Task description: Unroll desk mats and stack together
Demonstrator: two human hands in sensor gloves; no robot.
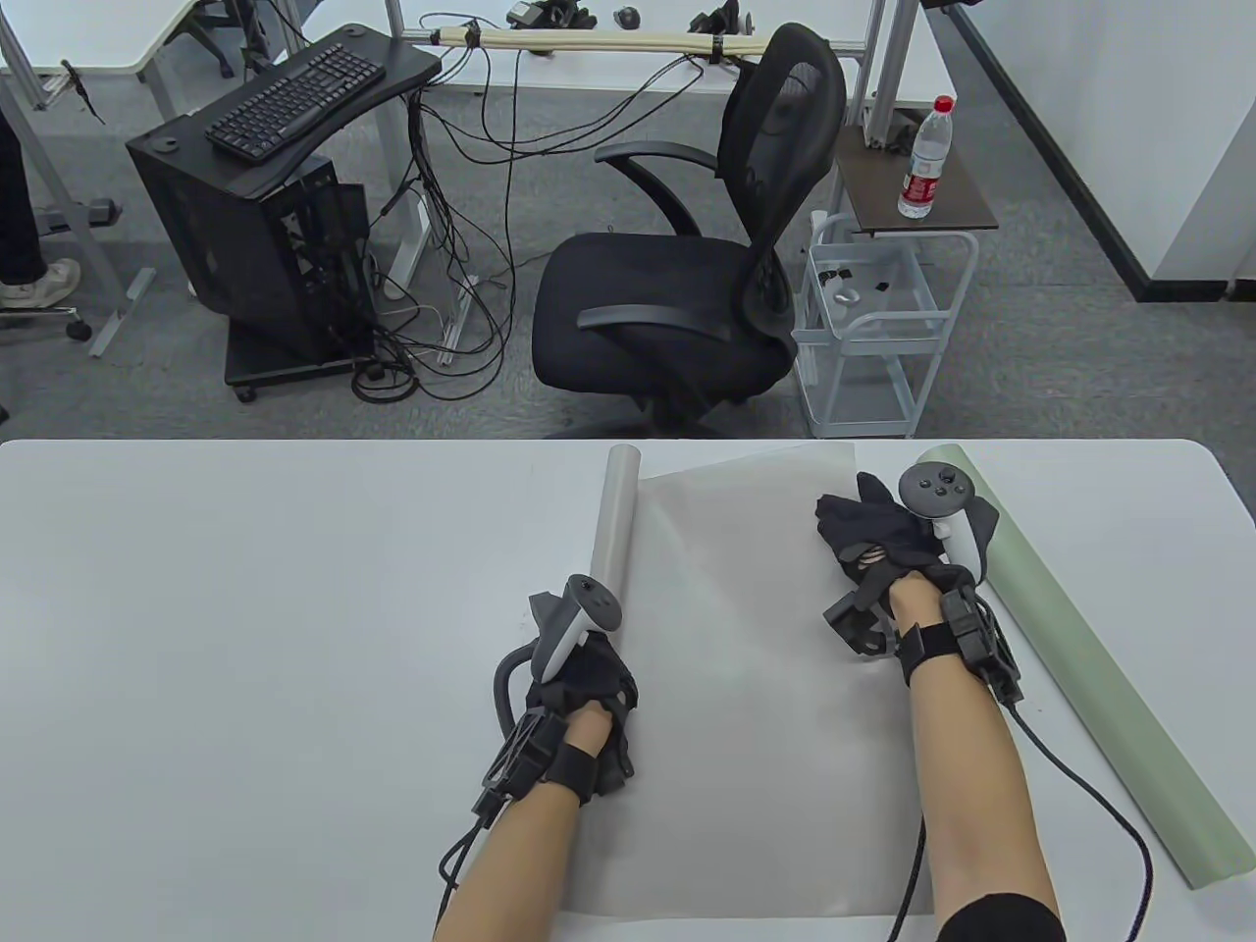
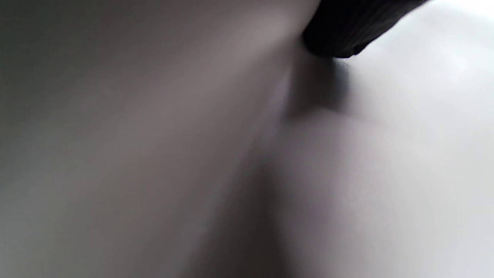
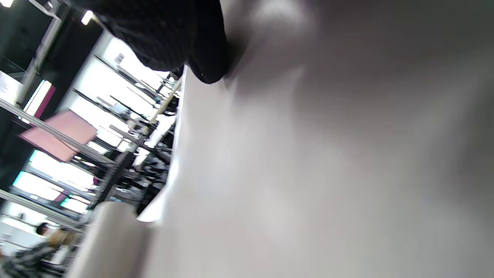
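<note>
A grey desk mat (image 1: 746, 677) lies partly unrolled on the white table (image 1: 245, 638). Its rolled part (image 1: 616, 510) stands along the mat's left side. My left hand (image 1: 579, 677) rests on the near end of that roll. My right hand (image 1: 883, 540) presses flat on the mat's right edge. A pale green mat (image 1: 1089, 667) lies rolled up, slanting along the table's right side, just right of my right hand. The left wrist view shows only blurred grey mat (image 2: 154, 154) and a gloved fingertip (image 2: 339, 31). The right wrist view shows the grey mat (image 3: 308, 173) and gloved fingers (image 3: 193, 46) on it.
Beyond the table's far edge stand a black office chair (image 1: 687, 294), a white wire cart (image 1: 873, 334) and a small shelf with a water bottle (image 1: 925, 162). A black computer stand with a keyboard (image 1: 294, 98) is at the far left.
</note>
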